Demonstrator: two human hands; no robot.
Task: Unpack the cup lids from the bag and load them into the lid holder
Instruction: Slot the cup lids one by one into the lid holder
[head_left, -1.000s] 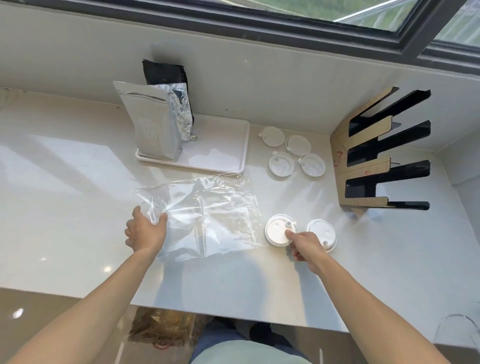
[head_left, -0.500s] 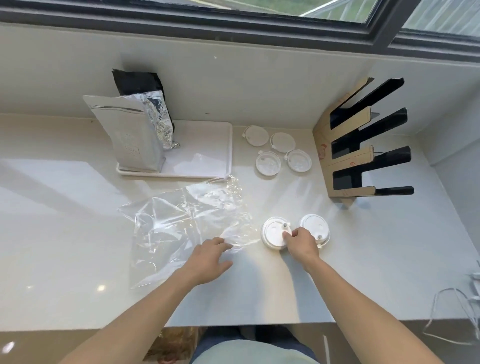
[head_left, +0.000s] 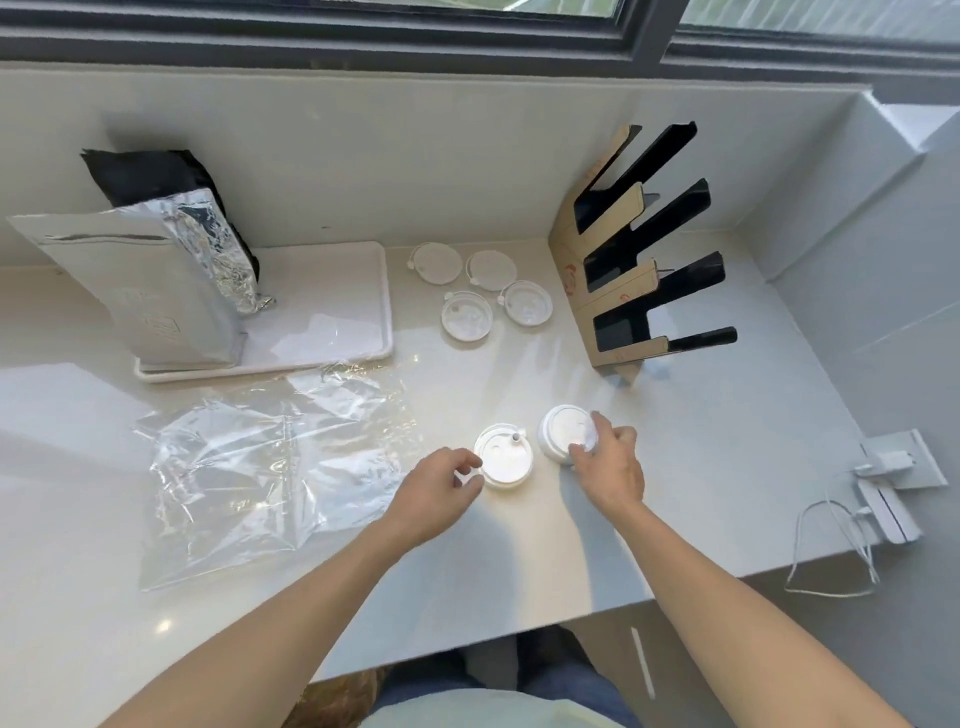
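Two short stacks of white cup lids sit side by side on the white counter. My left hand (head_left: 441, 486) pinches the near-left rim of the left lid stack (head_left: 505, 462) between thumb and forefinger. My right hand (head_left: 609, 463) is closed around the right lid stack (head_left: 561, 432), fingers over its right edge. The clear plastic bag (head_left: 270, 467) lies flat and crumpled to the left, with nothing in it. The cardboard lid holder (head_left: 569, 270) with black slots stands at the back right, its slots holding no lids.
Several loose lids (head_left: 466, 315) lie between the holder and a white tray (head_left: 332, 332) that carries a silver foil pouch (head_left: 156, 296) and a black one behind it. A white charger and cable (head_left: 883, 483) rest at the right counter edge.
My left hand let go of the bag and moved right to the left lid stack. My right hand shifted from the left stack onto the right one.
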